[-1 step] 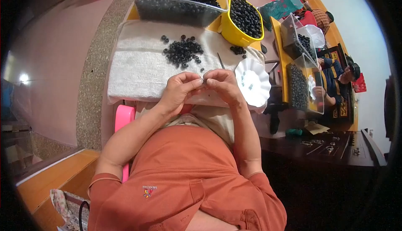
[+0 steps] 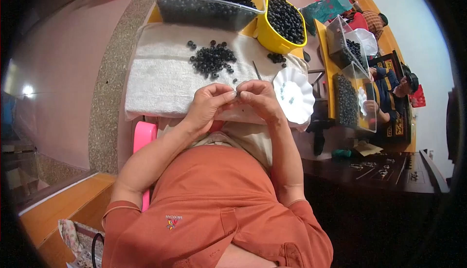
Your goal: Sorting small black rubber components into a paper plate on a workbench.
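My left hand (image 2: 206, 105) and my right hand (image 2: 262, 100) meet fingertip to fingertip above the near edge of a white towel (image 2: 160, 80). Both pinch a small black bead (image 2: 237, 93) between them. A loose pile of black ring beads (image 2: 211, 60) lies on the towel just beyond my hands. A thin needle-like rod (image 2: 256, 70) lies by the pile. A white scalloped dish (image 2: 304, 98) with a few small pieces in it sits right of my right hand.
A clear tub (image 2: 204, 15) full of black beads and a yellow bowl (image 2: 265, 37) of beads stand at the table's far side. At the right, another person (image 2: 391, 85) works beside clear bead containers (image 2: 345, 100). A pink stool (image 2: 145, 136) is under my left forearm.
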Demonstrator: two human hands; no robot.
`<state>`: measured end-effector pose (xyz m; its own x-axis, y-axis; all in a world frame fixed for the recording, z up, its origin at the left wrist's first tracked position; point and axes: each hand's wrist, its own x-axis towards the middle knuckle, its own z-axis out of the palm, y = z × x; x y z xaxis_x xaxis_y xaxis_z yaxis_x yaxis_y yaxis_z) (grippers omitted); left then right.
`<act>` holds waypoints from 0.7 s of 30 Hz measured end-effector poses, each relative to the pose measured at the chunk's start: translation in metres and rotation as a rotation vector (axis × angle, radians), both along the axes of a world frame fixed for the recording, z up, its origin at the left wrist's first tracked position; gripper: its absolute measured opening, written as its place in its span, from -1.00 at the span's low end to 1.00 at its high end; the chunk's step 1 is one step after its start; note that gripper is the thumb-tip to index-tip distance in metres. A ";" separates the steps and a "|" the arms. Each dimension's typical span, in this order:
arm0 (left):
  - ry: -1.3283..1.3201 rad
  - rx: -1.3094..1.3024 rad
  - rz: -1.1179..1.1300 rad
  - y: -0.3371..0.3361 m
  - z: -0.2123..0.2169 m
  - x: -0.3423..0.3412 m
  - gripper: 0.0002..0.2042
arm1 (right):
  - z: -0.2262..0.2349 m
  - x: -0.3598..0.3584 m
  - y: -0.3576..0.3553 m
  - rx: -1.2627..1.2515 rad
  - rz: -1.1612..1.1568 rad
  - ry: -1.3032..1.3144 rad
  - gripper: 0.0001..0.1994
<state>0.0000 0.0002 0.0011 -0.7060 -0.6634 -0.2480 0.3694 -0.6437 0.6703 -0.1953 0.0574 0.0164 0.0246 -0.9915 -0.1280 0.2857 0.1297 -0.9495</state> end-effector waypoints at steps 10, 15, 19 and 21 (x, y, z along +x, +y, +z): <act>-0.036 -0.095 0.005 0.005 -0.001 -0.003 -0.87 | 0.008 -0.001 0.004 0.022 0.038 0.127 -0.88; -0.044 -0.139 0.020 0.006 -0.007 -0.004 -0.87 | 0.009 -0.001 0.005 0.055 0.041 0.139 -0.88; -0.039 -0.156 0.032 0.006 -0.007 -0.003 -0.87 | 0.010 0.002 0.004 0.073 0.038 0.115 -0.88; -0.037 -0.161 0.032 0.006 -0.005 -0.003 -0.88 | 0.011 0.004 0.004 0.063 0.035 0.115 -0.89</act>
<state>-0.0029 0.0066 -0.0036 -0.6762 -0.7185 -0.1625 0.3608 -0.5153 0.7774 -0.1911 0.0616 0.0270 0.0409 -0.9802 -0.1936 0.1696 0.1977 -0.9655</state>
